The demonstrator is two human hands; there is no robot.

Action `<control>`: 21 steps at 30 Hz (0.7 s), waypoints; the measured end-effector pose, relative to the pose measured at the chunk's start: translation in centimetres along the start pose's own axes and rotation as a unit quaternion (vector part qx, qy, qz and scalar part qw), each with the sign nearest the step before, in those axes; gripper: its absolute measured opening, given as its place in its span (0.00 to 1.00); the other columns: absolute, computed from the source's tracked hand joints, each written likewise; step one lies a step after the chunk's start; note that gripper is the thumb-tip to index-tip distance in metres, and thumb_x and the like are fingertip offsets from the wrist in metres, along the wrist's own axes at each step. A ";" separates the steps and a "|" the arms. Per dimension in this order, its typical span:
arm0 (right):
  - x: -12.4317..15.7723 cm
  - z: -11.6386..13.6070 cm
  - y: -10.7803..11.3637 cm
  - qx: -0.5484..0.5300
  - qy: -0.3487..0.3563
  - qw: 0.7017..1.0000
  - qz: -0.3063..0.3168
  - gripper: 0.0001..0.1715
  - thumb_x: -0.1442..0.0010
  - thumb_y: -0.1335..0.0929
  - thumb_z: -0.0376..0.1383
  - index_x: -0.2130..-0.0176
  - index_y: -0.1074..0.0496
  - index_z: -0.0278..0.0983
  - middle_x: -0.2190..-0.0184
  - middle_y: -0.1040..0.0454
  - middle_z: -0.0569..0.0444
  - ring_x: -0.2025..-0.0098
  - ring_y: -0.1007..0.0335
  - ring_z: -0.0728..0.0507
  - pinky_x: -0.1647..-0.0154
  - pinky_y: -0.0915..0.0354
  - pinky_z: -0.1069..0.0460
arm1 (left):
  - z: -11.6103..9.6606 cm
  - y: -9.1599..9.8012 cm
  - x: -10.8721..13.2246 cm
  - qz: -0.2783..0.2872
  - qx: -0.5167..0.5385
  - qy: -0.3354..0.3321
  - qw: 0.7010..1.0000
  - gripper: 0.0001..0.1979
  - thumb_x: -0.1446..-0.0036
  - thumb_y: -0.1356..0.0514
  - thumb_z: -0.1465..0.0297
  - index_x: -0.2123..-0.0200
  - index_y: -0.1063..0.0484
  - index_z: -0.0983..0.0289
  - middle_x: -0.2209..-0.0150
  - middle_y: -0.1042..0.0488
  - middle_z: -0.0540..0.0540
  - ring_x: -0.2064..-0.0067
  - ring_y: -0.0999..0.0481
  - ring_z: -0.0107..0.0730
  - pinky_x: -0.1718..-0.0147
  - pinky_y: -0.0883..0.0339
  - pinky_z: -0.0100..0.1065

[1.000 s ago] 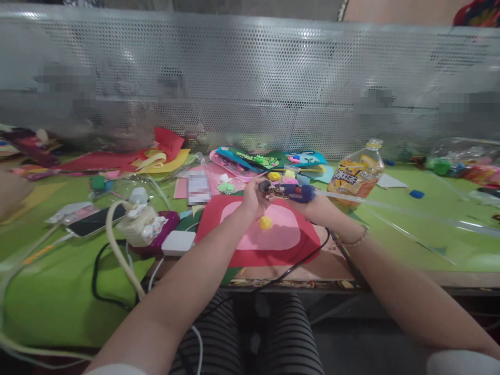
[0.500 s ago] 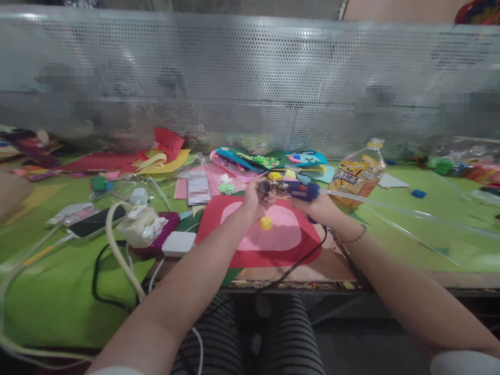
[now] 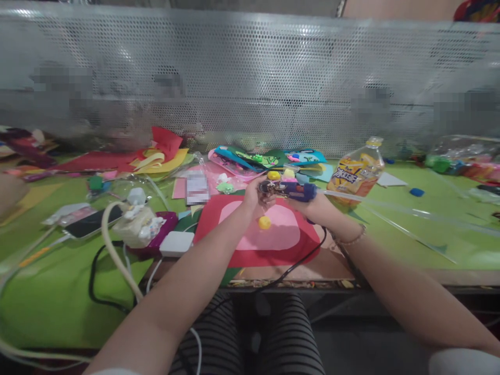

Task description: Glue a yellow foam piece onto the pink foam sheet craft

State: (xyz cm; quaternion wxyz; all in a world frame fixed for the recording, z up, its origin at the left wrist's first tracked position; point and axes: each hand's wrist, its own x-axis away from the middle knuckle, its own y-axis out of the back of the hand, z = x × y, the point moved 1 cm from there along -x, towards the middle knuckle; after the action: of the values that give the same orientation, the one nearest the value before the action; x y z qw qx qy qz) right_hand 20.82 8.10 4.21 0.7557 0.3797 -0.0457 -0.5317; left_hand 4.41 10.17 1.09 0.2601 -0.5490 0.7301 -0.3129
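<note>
My right hand (image 3: pixel 315 207) is wrapped round a blue hot glue gun (image 3: pixel 299 191) whose nozzle end points left. A long clear glue stick (image 3: pixel 363 200) runs out of its back to the right. Closed fingers of my left hand (image 3: pixel 254 198) hold a small dark round piece (image 3: pixel 266 186) right at the nozzle; its kind is unclear, and whether the two touch I cannot tell. Beneath both hands lies a red felt sheet (image 3: pixel 219 245) with a pink rounded panel (image 3: pixel 246 237) on it. A small yellow piece (image 3: pixel 264 223) rests on the pink.
At the right stands a drink bottle (image 3: pixel 353 179). A power adapter block (image 3: pixel 135 226) with cables, a white box (image 3: pixel 176 244) and a phone (image 3: pixel 94 223) lie left. Felt pieces (image 3: pixel 269 158) fill the back, before a perforated metal screen (image 3: pixel 250 78). Another person's arm (image 3: pixel 10 195) shows far left.
The nozzle end of the glue gun has come over the dark round piece, which now looks turned or partly covered. The whole view has shifted very slightly.
</note>
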 end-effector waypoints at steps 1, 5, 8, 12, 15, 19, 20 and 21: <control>0.0 0.0 0.0 0.005 0.003 1.000 -0.001 0.14 0.51 0.34 0.44 0.69 0.31 0.36 0.81 0.35 0.57 0.77 0.41 0.49 0.76 0.42 0.53 | 0.0 0.0 0.0 0.006 -0.003 -0.001 1.000 0.09 0.53 0.45 0.66 0.79 0.38 0.65 0.87 0.45 0.46 0.87 0.49 0.18 0.89 0.56 0.24; 0.0 0.2 -0.1 0.017 0.009 1.000 -0.007 0.12 0.50 0.35 0.43 0.72 0.33 0.36 0.81 0.35 0.57 0.78 0.43 0.50 0.76 0.42 0.54 | 0.0 0.1 -0.1 0.000 -0.007 -0.006 1.000 0.10 0.53 0.45 0.65 0.79 0.38 0.65 0.87 0.45 0.46 0.87 0.49 0.18 0.89 0.56 0.24; 0.0 0.5 -0.2 0.011 0.012 1.000 -0.006 0.11 0.50 0.35 0.42 0.70 0.33 0.36 0.80 0.35 0.57 0.79 0.43 0.51 0.77 0.42 0.54 | 0.1 0.1 -0.1 -0.002 -0.012 -0.005 1.000 0.11 0.52 0.45 0.65 0.81 0.39 0.65 0.88 0.47 0.46 0.88 0.50 0.18 0.89 0.56 0.24; 0.0 0.8 -0.2 0.014 -0.004 1.000 -0.009 0.12 0.50 0.35 0.41 0.67 0.32 0.36 0.80 0.34 0.57 0.78 0.41 0.49 0.76 0.41 0.53 | 0.1 0.0 -0.1 0.011 -0.015 0.003 1.000 0.11 0.52 0.46 0.65 0.81 0.40 0.65 0.88 0.47 0.46 0.88 0.50 0.19 0.89 0.56 0.24; 0.0 0.7 -0.2 0.013 0.007 1.000 -0.021 0.12 0.50 0.35 0.41 0.68 0.32 0.36 0.77 0.32 0.55 0.75 0.38 0.48 0.73 0.39 0.52 | 0.1 0.0 0.0 0.002 -0.013 0.004 1.000 0.11 0.51 0.46 0.65 0.80 0.39 0.65 0.88 0.47 0.46 0.88 0.50 0.19 0.89 0.56 0.24; -0.1 0.7 0.0 0.006 0.041 0.999 -0.027 0.11 0.50 0.35 0.41 0.68 0.31 0.36 0.72 0.28 0.53 0.70 0.35 0.46 0.67 0.37 0.51 | 0.0 -0.2 0.0 -0.005 -0.009 0.007 1.000 0.11 0.50 0.48 0.65 0.80 0.39 0.65 0.88 0.46 0.47 0.88 0.50 0.19 0.89 0.55 0.24; -0.1 0.8 0.0 0.007 0.043 0.999 -0.027 0.12 0.50 0.35 0.41 0.68 0.31 0.36 0.72 0.28 0.53 0.70 0.35 0.46 0.67 0.37 0.51 | 0.0 -0.3 0.1 -0.009 -0.009 0.009 1.000 0.12 0.50 0.48 0.65 0.81 0.40 0.65 0.89 0.46 0.47 0.88 0.50 0.19 0.89 0.55 0.24; -0.1 0.8 0.1 0.009 0.044 0.999 -0.027 0.12 0.50 0.35 0.41 0.67 0.31 0.36 0.72 0.28 0.53 0.70 0.35 0.46 0.68 0.37 0.51 | 0.0 -0.3 0.1 -0.014 -0.008 0.011 1.000 0.12 0.50 0.48 0.65 0.81 0.40 0.65 0.89 0.46 0.47 0.88 0.50 0.19 0.89 0.55 0.24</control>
State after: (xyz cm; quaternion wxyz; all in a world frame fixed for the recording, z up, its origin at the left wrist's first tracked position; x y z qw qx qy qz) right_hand 20.45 7.76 4.84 0.7390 0.4103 -0.0069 -0.5343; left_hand 4.56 10.01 1.36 0.2435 -0.5579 0.7276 -0.3164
